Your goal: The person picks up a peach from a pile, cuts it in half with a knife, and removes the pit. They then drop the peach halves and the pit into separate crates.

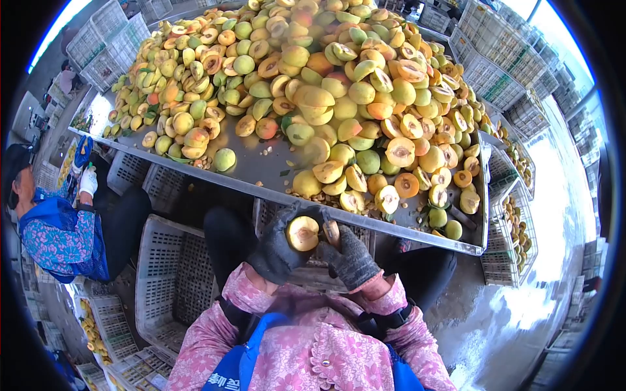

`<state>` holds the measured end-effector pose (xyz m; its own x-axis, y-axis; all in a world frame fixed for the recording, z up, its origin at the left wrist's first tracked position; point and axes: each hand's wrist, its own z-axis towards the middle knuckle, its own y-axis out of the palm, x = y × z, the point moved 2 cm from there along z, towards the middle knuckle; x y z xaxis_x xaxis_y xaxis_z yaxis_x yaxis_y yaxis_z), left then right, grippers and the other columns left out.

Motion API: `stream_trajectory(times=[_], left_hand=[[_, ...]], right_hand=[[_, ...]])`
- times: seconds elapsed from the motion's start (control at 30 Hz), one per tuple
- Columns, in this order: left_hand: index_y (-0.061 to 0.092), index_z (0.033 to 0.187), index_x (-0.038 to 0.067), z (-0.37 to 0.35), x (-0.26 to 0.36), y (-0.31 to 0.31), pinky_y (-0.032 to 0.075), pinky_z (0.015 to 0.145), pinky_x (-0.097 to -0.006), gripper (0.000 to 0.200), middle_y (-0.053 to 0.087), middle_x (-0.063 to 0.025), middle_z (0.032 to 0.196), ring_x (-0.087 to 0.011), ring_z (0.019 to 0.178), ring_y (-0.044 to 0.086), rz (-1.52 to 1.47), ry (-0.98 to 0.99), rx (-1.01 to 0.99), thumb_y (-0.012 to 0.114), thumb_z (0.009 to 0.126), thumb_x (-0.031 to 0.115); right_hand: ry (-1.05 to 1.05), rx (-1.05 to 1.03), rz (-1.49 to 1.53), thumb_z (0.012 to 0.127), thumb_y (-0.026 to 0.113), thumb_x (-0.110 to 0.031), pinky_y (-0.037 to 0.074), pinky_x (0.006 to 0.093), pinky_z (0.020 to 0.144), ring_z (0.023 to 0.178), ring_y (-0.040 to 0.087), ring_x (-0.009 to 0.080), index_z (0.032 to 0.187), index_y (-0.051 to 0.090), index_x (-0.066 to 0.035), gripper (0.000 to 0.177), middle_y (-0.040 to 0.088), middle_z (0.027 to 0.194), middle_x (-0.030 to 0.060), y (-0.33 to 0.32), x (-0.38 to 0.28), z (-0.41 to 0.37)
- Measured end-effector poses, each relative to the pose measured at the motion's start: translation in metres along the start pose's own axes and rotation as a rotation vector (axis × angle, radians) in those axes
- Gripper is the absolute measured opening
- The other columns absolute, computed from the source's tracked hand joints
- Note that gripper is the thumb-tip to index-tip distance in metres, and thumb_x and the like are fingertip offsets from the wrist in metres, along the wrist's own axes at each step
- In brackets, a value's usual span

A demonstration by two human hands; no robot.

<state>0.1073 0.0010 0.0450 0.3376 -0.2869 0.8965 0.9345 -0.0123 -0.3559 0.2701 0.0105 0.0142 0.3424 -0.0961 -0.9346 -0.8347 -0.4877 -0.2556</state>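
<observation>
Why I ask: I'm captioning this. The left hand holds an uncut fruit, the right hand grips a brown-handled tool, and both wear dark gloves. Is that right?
No: the head view shows the fruit in the left hand is cut, its flesh exposed. The right hand grips a brown-handled tool and both wear dark gloves.

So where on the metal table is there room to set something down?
On the table, between the lone green fruit and the front-right halves, metal shows with small scraps. The heap behind and the front right are packed.
</observation>
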Motion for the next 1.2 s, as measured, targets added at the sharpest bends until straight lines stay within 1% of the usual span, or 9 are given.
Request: stream_trajectory(times=[0.13,0.2,0.43,0.53,0.73,0.87,1.03,1.13,1.2], left_hand=[[0.05,0.111,-0.005,-0.004,-0.03,0.025,0.045,0.092,-0.0334,0.035,0.057,-0.0141,0.109,-0.0223,0.098,0.058,-0.845,-0.285,0.231,0.057,0.077,-0.006],[0.046,0.116,-0.008,-0.007,-0.029,0.027,0.045,0.095,-0.0365,0.039,0.054,-0.0172,0.112,-0.0237,0.101,0.056,-0.919,-0.342,0.239,0.055,0.079,-0.007],[0.043,0.12,-0.008,-0.016,-0.045,0.036,0.041,0.098,-0.0407,0.042,0.052,-0.0176,0.116,-0.0271,0.107,0.053,-0.89,-0.265,0.222,0.058,0.083,0.007],[0.042,0.122,-0.007,-0.017,-0.041,0.039,0.039,0.1,-0.0407,0.043,0.051,-0.0182,0.118,-0.0273,0.109,0.051,-0.9,-0.239,0.25,0.056,0.086,0.011],[0.042,0.122,-0.006,-0.022,-0.037,0.046,0.039,0.1,-0.0403,0.038,0.051,-0.0186,0.117,-0.0273,0.109,0.052,-1.017,-0.27,0.3,0.044,0.092,0.018],[0.044,0.12,-0.006,-0.017,-0.031,0.05,0.04,0.098,-0.0404,0.038,0.053,-0.0173,0.114,-0.0264,0.106,0.053,-1.252,-0.333,0.354,0.04,0.093,0.02],[0.05,0.116,-0.004,-0.026,-0.045,0.051,0.045,0.088,-0.0344,0.035,0.058,-0.0145,0.109,-0.0215,0.098,0.057,-1.104,-0.404,0.374,0.045,0.09,0.019],[0.053,0.112,-0.003,-0.035,-0.07,0.051,0.047,0.084,-0.033,0.032,0.06,-0.0146,0.105,-0.0208,0.094,0.059,-0.683,-0.329,0.299,0.048,0.087,0.017],[0.055,0.11,-0.002,-0.044,-0.081,0.043,0.046,0.083,-0.0336,0.032,0.061,-0.0149,0.103,-0.0225,0.093,0.059,-0.319,-0.187,0.209,0.051,0.084,0.016]], right_hand=[[-0.135,-0.131,-0.04,0.086,0.057,-0.017,0.043,0.0349,0.059,0.066,0.053,0.0279,0.102,0.049,-0.002,0.023,0.055,0.075,0.0133,0.007,0.013,-0.017],[-0.099,-0.102,0.025,0.089,0.054,-0.013,0.04,0.0224,0.05,0.06,0.047,0.007,0.105,0.049,-0.008,0.018,0.05,0.074,-0.0005,0.016,0.025,-0.019],[-0.334,-0.055,-0.17,0.088,0.052,-0.007,0.042,0.0224,0.059,0.07,0.047,0.0079,0.102,0.047,-0.004,0.016,0.049,0.081,0.0018,0.027,0.03,-0.019],[-0.225,-0.067,-0.106,0.088,0.051,-0.014,0.042,0.0402,0.066,0.071,0.052,0.034,0.101,0.049,0.002,0.021,0.05,0.081,0.0203,0.026,0.018,-0.02],[-0.022,-0.015,-0.171,0.086,0.052,-0.005,0.044,0.0337,0.073,0.084,0.055,0.0241,0.111,0.048,0.001,0.026,0.055,0.094,0.013,0.033,0.022,-0.013],[-0.189,-0.052,-0.329,0.085,0.051,-0.008,0.043,0.0372,0.074,0.085,0.054,0.0311,0.122,0.041,-0.001,0.039,0.053,0.096,0.0182,0.041,0.027,-0.008],[-0.254,-0.116,-0.333,0.087,0.048,-0.011,0.043,0.0401,0.071,0.079,0.053,0.0363,0.136,0.029,-0.005,0.053,0.05,0.099,0.0247,0.053,0.049,-0.004],[-0.23,-0.15,-0.395,0.083,0.045,-0.006,0.044,0.0361,0.077,0.086,0.054,0.0305,0.12,0.045,0.005,0.038,0.053,0.106,0.0186,0.041,0.002,-0.014],[-0.659,-0.085,-0.662,0.086,0.047,-0.011,0.043,0.0377,0.074,0.079,0.054,0.0337,0.132,0.029,0.001,0.051,0.053,0.099,0.0221,0.046,0.028,-0.01]])
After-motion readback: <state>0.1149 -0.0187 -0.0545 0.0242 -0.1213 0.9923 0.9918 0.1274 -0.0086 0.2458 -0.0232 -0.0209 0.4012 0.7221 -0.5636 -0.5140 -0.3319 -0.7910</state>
